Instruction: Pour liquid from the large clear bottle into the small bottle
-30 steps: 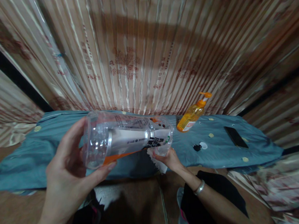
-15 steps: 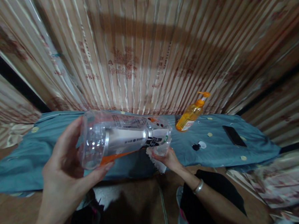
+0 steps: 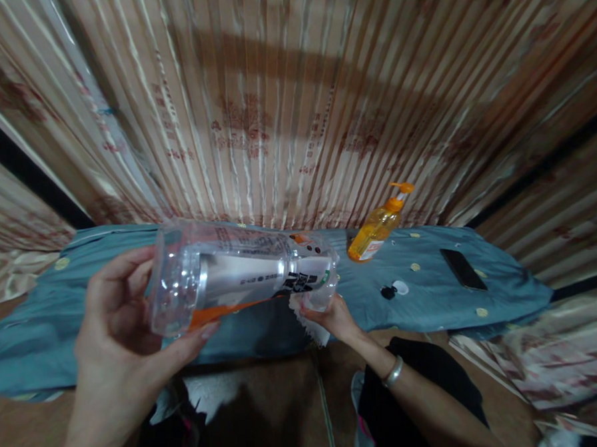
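Note:
A large clear plastic bottle [image 3: 241,276] with a silver, orange and black printed label lies on its side in the air, held before me. My left hand [image 3: 128,326] is closed around its wide left end, thumb below and fingers behind. At the narrower right end is my right hand [image 3: 333,318], its fingers closed on a white tissue [image 3: 306,320] with a ragged edge that touches the bottle's underside. The bottle hides part of those fingers. A silver bangle [image 3: 394,372] circles my right wrist.
Below runs a low bench covered in teal cloth [image 3: 433,310]. On it stand or lie an orange pump bottle [image 3: 374,233], a small black-and-white round item [image 3: 395,289] and a dark phone [image 3: 462,269]. Behind hangs a pleated patterned curtain [image 3: 253,119].
The view has shifted slightly, so the scene sits a little further left. My left hand and the bottle have moved slightly left; both hands keep their hold.

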`<state>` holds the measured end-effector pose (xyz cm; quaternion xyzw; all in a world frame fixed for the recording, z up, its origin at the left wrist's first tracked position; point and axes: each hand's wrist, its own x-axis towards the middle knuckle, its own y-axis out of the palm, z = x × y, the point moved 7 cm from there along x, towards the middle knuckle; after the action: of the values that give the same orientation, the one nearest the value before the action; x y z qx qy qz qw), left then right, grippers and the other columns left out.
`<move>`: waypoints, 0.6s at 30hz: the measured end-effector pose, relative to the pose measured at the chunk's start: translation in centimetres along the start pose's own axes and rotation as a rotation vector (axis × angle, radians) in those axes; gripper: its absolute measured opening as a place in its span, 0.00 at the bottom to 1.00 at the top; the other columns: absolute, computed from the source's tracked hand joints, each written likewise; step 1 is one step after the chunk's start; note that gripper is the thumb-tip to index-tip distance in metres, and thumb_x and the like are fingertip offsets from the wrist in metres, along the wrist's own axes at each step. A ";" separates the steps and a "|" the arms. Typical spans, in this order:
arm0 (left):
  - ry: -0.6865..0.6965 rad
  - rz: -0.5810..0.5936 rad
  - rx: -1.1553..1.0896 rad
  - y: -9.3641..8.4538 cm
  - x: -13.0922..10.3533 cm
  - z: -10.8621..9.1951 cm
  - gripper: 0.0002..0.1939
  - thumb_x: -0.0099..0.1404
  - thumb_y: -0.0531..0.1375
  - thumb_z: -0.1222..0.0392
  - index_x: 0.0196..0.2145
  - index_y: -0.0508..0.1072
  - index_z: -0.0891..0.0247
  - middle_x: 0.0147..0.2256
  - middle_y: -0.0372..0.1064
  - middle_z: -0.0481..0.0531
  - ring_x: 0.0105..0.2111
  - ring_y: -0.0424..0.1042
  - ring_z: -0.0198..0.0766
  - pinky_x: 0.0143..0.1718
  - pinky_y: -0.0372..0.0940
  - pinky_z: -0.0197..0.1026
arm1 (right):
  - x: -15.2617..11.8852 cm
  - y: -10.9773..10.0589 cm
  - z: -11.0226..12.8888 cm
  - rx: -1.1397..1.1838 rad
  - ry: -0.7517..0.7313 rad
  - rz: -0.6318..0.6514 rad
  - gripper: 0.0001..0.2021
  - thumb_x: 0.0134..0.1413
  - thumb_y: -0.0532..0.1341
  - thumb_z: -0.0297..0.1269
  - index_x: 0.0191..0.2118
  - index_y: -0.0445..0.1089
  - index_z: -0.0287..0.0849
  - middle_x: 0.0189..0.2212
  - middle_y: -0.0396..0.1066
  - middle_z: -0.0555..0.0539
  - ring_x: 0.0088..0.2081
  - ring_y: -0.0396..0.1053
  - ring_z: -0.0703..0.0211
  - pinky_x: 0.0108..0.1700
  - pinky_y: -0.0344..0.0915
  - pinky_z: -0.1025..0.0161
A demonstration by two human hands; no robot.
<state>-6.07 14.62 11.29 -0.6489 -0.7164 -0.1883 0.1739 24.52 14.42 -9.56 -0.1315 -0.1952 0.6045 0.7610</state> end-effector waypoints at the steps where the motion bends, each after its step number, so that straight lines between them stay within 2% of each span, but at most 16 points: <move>1: 0.001 -0.001 0.003 -0.1 0.0 0.0 0.46 0.33 0.76 0.70 0.53 0.74 0.52 0.48 0.79 0.48 0.45 0.80 0.44 0.40 0.77 0.39 | 0.0 0.0 -0.1 -0.004 0.003 -0.001 0.17 0.43 0.72 0.46 0.38 0.74 0.45 0.39 0.81 0.45 0.40 0.79 0.48 0.47 0.74 0.51; 9: 0.049 0.007 0.028 0.2 0.2 -0.5 0.45 0.35 0.78 0.65 0.53 0.74 0.52 0.50 0.78 0.50 0.48 0.78 0.49 0.41 0.78 0.44 | 0.0 -0.1 -0.1 -0.046 -0.013 -0.017 0.17 0.43 0.72 0.45 0.39 0.74 0.45 0.39 0.81 0.45 0.41 0.79 0.46 0.47 0.74 0.49; 18: 0.067 -0.009 0.043 0.7 0.1 -1.1 0.44 0.37 0.78 0.63 0.54 0.73 0.54 0.52 0.77 0.51 0.54 0.75 0.51 0.47 0.77 0.46 | 0.0 -0.3 0.6 -0.033 -0.020 -0.030 0.17 0.42 0.72 0.43 0.39 0.75 0.46 0.39 0.81 0.45 0.41 0.79 0.46 0.47 0.74 0.51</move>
<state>-5.38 14.22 12.36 -0.6350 -0.7171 -0.1951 0.2108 24.47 14.32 -8.89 -0.1351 -0.2149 0.5911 0.7656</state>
